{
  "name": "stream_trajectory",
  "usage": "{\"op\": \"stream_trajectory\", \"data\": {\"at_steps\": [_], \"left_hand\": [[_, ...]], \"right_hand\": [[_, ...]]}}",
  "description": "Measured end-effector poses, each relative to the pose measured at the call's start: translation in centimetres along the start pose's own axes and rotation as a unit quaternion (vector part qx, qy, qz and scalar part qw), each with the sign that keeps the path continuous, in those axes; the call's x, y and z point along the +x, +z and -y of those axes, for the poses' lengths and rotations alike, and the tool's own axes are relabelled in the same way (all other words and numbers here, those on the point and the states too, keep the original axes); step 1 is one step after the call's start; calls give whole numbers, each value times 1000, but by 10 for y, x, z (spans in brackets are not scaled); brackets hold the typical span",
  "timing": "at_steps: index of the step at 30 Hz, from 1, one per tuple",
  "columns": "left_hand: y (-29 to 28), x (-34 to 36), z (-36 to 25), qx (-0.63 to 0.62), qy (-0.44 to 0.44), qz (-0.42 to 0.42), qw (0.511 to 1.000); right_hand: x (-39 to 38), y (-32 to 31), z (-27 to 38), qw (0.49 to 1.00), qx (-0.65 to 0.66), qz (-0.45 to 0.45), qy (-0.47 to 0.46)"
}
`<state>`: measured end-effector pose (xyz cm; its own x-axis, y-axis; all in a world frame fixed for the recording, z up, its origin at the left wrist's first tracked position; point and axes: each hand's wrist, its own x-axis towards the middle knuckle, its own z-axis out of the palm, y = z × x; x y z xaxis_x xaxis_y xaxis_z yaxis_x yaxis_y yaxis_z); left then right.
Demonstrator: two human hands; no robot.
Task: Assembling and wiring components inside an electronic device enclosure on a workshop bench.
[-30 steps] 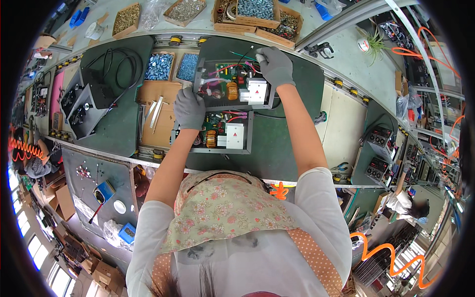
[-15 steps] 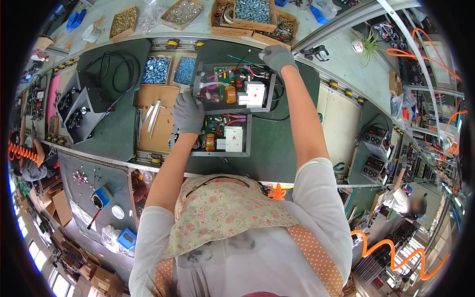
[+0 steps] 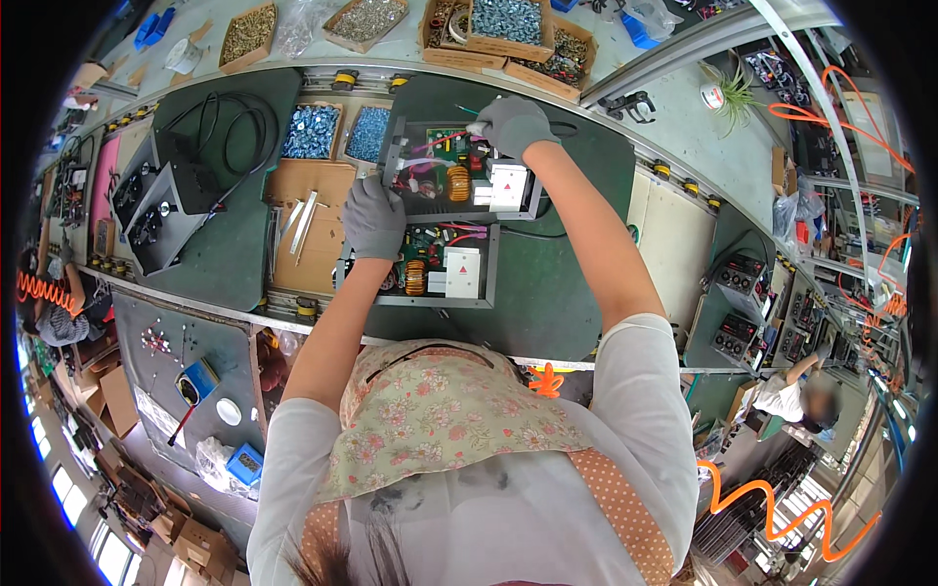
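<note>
Two open grey metal cases with circuit boards lie one behind the other on the green work board (image 3: 547,303). The far case (image 3: 532,200) shows a copper coil (image 3: 457,184), a white block with a red mark (image 3: 507,186) and coloured wires. The near case (image 3: 430,302) has a similar coil and white block. At the left wall of the far case, my gloved left hand (image 3: 373,217) is closed on its edge. My gloved right hand (image 3: 513,127) is over that case's far right part, fingertips pinched where a red wire (image 3: 449,137) ends; the exact grip is partly hidden.
Beyond the left hand stand boxes of blue screws (image 3: 312,132) and small blue parts (image 3: 368,134). A cardboard tray (image 3: 318,186) holds metal strips. Farther left are a metal housing (image 3: 161,220) and a coiled black cable (image 3: 234,137). Hardware boxes (image 3: 506,20) line the far bench.
My right hand has moved left from beyond the far case's corner to above its wires, its fingertips now at the red wire. My left hand stays at the case's left wall.
</note>
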<state>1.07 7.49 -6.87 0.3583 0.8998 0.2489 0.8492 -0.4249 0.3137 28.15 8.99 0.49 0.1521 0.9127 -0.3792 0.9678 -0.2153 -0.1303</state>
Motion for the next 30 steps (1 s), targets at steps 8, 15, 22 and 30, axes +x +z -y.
{"op": "stream_trajectory", "data": {"at_steps": [8, 15, 22, 30], "left_hand": [[0, -1, -2, -10, 4, -19, 1000], [-1, -1, 1, -14, -3, -6, 1000], [-4, -2, 1, -14, 4, -8, 1000], [-6, -1, -2, -35, 13, -30, 999]], "right_hand": [[8, 0, 20, 992, 101, 75, 13], [1, 7, 49, 997, -68, 7, -32], [-14, 14, 36, 998, 19, -49, 17], [-58, 30, 9, 955, 106, -271, -47]]}}
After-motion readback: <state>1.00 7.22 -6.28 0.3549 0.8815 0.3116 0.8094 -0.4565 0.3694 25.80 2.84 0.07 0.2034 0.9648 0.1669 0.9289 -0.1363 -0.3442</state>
